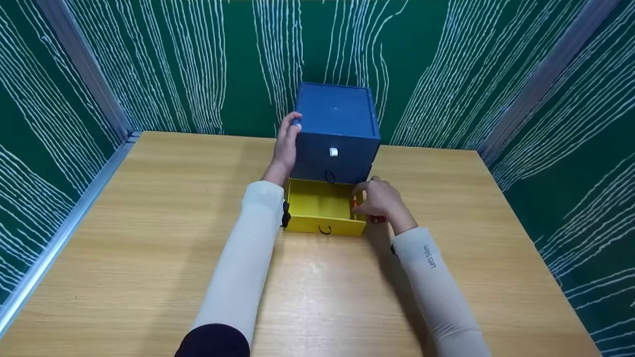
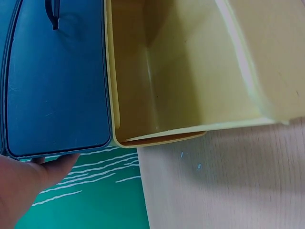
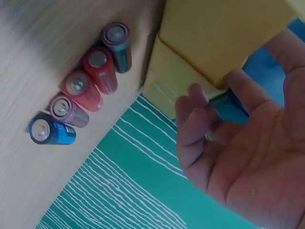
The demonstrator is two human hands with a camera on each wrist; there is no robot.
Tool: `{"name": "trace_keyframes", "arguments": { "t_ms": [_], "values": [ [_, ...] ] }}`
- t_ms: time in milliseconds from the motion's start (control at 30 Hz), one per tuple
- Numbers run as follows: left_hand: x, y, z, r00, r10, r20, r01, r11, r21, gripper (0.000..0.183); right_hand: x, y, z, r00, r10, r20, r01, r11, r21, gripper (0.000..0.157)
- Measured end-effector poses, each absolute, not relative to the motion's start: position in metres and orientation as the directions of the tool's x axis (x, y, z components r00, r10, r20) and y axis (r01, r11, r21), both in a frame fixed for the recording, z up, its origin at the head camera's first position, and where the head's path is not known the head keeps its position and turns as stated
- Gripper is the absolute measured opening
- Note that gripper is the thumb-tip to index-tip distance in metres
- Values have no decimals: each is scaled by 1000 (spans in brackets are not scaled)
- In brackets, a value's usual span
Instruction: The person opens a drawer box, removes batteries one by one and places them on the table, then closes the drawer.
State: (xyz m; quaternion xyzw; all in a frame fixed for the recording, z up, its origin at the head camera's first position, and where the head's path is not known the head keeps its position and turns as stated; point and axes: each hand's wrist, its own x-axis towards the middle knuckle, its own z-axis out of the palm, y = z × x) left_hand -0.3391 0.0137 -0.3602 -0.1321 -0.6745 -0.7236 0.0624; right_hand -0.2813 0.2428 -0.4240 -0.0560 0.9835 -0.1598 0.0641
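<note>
Hands work at a small blue drawer box (image 1: 337,129) standing at the far middle of the wooden bench (image 1: 149,238). The left hand (image 1: 286,144) lies flat against the box's left side, fingers (image 1: 293,119) straight and reaching up to its top edge, holding nothing. The bottom drawer, a yellow drawer (image 1: 322,208), is pulled out toward the person, and what shows of its inside is bare. The right hand (image 1: 379,198) is at the drawer's right front corner; in the right wrist view its fingers (image 3: 195,119) curl round a teal battery (image 3: 231,107) held just beside the drawer's wall. Beside the drawer, 5 more batteries (image 3: 83,88) lie on the bench in a tight row, side by side: 1 dark with a teal band, 3 red, 1 blue.
</note>
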Motion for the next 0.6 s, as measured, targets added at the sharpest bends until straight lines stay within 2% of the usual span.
{"name": "trace_keyframes", "arguments": {
  "t_ms": [233,600],
  "values": [
    [-339,14,-361,-954,95,283,276,-81,958,36,-279,247,-417,-981,-141,-130,-87,933,-348,45],
    [-338,13,-360,-954,97,284,276,-86,957,37,-276,260,-407,-984,-166,-60,-134,923,-360,42]
  ]
}}
